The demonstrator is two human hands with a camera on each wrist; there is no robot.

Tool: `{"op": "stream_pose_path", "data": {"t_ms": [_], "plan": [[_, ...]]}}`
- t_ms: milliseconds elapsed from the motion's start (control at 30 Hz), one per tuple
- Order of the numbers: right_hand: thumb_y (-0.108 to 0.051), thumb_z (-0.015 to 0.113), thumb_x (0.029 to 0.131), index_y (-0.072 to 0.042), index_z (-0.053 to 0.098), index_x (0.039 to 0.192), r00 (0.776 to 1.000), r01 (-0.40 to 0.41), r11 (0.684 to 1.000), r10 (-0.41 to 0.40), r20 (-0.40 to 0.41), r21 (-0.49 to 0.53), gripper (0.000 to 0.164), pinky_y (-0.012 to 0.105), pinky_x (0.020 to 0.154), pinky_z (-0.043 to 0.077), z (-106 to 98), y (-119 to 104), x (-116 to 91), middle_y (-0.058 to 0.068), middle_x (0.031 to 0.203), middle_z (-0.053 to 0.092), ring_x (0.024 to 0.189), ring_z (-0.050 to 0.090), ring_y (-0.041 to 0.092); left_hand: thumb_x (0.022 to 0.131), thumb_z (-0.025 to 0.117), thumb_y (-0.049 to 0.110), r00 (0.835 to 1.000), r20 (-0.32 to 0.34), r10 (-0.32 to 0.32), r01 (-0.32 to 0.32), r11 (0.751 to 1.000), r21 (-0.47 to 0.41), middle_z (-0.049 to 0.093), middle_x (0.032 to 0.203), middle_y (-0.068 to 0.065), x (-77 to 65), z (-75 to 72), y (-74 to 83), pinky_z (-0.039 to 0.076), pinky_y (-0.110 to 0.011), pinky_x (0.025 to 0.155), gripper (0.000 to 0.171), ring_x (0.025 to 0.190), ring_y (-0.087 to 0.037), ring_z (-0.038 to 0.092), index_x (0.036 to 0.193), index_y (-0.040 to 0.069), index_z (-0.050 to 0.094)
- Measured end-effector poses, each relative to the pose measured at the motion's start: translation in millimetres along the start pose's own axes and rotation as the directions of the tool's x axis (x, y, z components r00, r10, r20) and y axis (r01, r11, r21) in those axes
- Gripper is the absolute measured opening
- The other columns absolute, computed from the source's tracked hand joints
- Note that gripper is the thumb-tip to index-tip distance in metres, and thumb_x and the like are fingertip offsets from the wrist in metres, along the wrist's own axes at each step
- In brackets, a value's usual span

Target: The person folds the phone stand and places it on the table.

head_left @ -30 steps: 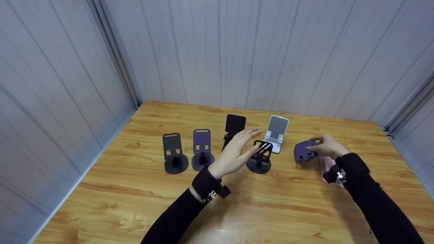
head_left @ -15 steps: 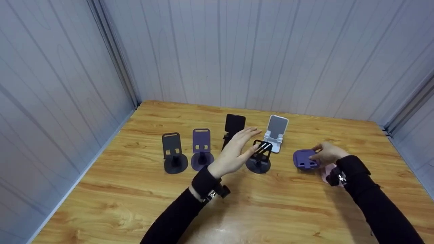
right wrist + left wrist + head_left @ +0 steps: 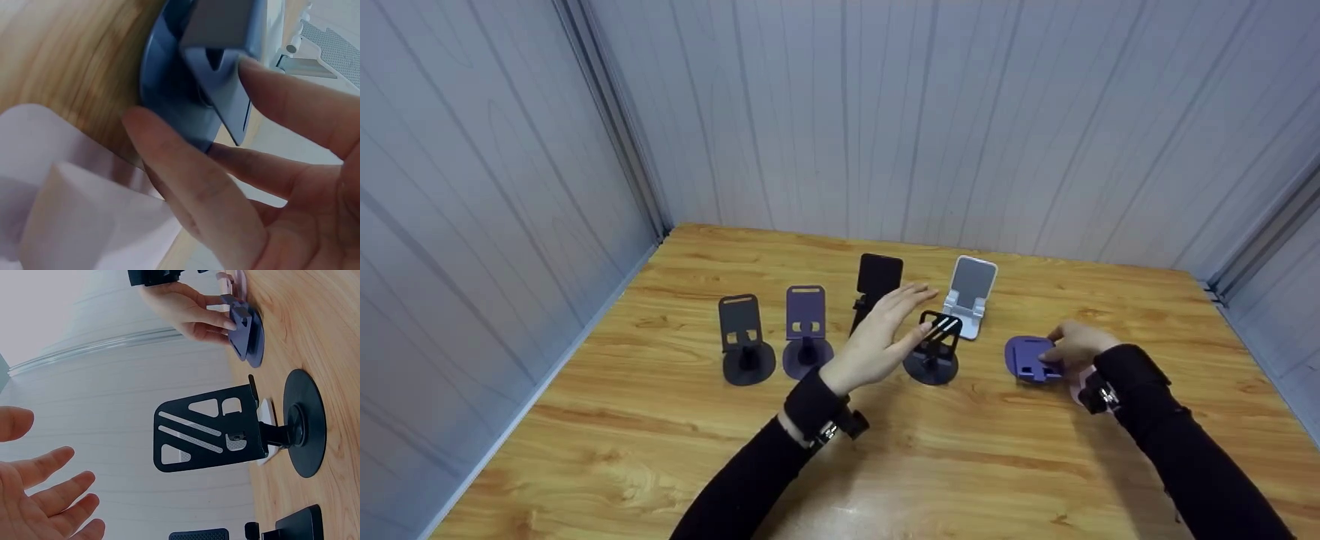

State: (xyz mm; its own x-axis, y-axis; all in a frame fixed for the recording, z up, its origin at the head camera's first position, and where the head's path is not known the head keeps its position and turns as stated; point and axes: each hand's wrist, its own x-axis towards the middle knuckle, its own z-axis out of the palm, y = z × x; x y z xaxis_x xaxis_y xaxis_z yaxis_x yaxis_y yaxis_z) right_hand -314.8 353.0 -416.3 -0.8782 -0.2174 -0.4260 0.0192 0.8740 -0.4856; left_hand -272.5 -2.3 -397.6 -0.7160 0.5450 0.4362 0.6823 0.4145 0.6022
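Note:
A folded purple phone stand point(image 3: 1030, 356) lies on the table at the right. My right hand point(image 3: 1078, 346) pinches it from its right side; in the right wrist view the thumb point(image 3: 298, 101) is against the raised panel and fingers meet the edge of the round base. A pink stand point(image 3: 95, 219) lies beside it, partly hidden by my wrist in the head view. My left hand point(image 3: 877, 345) hovers with fingers spread, holding nothing. Nearest to it stands an upright black phone stand point(image 3: 931, 373) with a slotted panel, apart from the fingers in the left wrist view.
A dark grey stand point(image 3: 741, 315) and an upright purple stand point(image 3: 806, 309) are at the left. Behind my left hand stands a black one point(image 3: 880, 276), partly covered. A white stand with a grey pad point(image 3: 973, 281) is farther back. Panelled walls point(image 3: 840, 120) enclose the wooden table point(image 3: 660, 450).
My right hand has lowered the purple phone stand from a tilted position to lie on the table, shifting slightly toward me. My left hand has stayed in place.

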Motion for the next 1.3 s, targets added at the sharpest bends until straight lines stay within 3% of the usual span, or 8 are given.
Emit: {"op": "stream_pose_path", "data": {"t_ms": [200,367,500,633,767,1000,1300], "plan": [[-0.014,0.063,0.095,0.026,0.04,0.132,0.999,-0.021,0.999,0.019,0.038,0.049,0.059,0.03,0.072,0.06,-1.9,3.2,0.4,0.039,0.123,0.053,0.091,0.065,0.024,0.106,0.046,0.029,1.0,0.01,0.004,-0.004,1.0,0.001,0.037,0.158,-0.011,-0.3,-0.8,0.8,0.023,-0.047,0.124,0.048,0.15,-0.03,0.027,0.149,0.008,0.043],[-0.012,0.062,0.095,0.026,0.034,0.136,0.998,-0.039,0.996,0.035,0.048,0.08,0.062,0.034,0.077,0.061,-3.1,6.3,-4.1,0.043,0.131,0.046,0.094,0.066,0.025,0.106,0.045,0.03,1.0,0.029,0.001,-0.001,1.0,0.001,0.036,0.159,-0.01,0.6,0.2,1.3,0.021,-0.045,0.124,0.048,0.151,-0.026,0.025,0.15,0.01,0.042],[-0.009,0.063,0.094,0.027,0.034,0.135,0.999,-0.038,0.996,0.035,0.04,0.08,0.062,0.035,0.078,0.061,-2.7,2.2,-6.4,0.043,0.128,0.048,0.093,0.067,0.025,0.106,0.045,0.031,0.999,0.041,-0.006,0.006,1.0,0.003,0.035,0.159,-0.009,1.3,0.4,1.8,0.021,-0.045,0.124,0.049,0.151,-0.026,0.024,0.15,0.01,0.042],[-0.009,0.066,0.091,0.028,0.045,0.126,1.0,-0.02,0.997,0.019,-0.022,-0.071,0.055,0.036,0.075,0.06,-0.5,-6.0,-6.5,0.04,0.116,0.058,0.087,0.066,0.028,0.106,0.046,0.031,0.999,0.049,-0.01,0.01,1.0,0.0,0.035,0.159,-0.009,1.6,0.6,1.6,0.022,-0.047,0.124,0.049,0.151,-0.027,0.024,0.15,0.011,0.042],[-0.009,0.07,0.088,0.025,0.057,0.11,0.996,0.006,0.972,-0.028,-0.09,-0.235,0.043,0.039,0.076,0.057,3.3,-13.1,-4.2,0.036,0.103,0.064,0.083,0.064,0.032,0.106,0.046,0.031,0.999,0.048,-0.013,0.013,1.0,-0.007,0.035,0.159,-0.01,1.0,1.2,0.9,0.022,-0.048,0.124,0.049,0.151,-0.029,0.025,0.15,0.011,0.042],[-0.004,0.073,0.083,0.022,0.061,0.099,0.99,0.034,0.955,-0.073,-0.122,-0.293,0.033,0.042,0.073,0.055,7.7,-20.7,-1.6,0.031,0.092,0.066,0.077,0.062,0.032,0.106,0.046,0.031,0.999,0.051,-0.01,0.01,1.0,-0.003,0.037,0.158,-0.012,0.5,1.5,0.1,0.023,-0.048,0.124,0.048,0.15,-0.031,0.025,0.15,0.011,0.042],[-0.004,0.074,0.078,0.011,0.059,0.085,0.961,0.043,0.898,-0.157,-0.227,-0.437,0.022,0.043,0.067,0.052,21.4,-37.7,0.2,0.027,0.085,0.064,0.076,0.061,0.035,0.106,0.045,0.032,0.999,0.048,-0.014,0.013,1.0,0.019,0.037,0.158,-0.013,-0.2,0.8,-3.6,0.022,-0.049,0.123,0.049,0.15,-0.033,0.025,0.15,0.011,0.042]]}}
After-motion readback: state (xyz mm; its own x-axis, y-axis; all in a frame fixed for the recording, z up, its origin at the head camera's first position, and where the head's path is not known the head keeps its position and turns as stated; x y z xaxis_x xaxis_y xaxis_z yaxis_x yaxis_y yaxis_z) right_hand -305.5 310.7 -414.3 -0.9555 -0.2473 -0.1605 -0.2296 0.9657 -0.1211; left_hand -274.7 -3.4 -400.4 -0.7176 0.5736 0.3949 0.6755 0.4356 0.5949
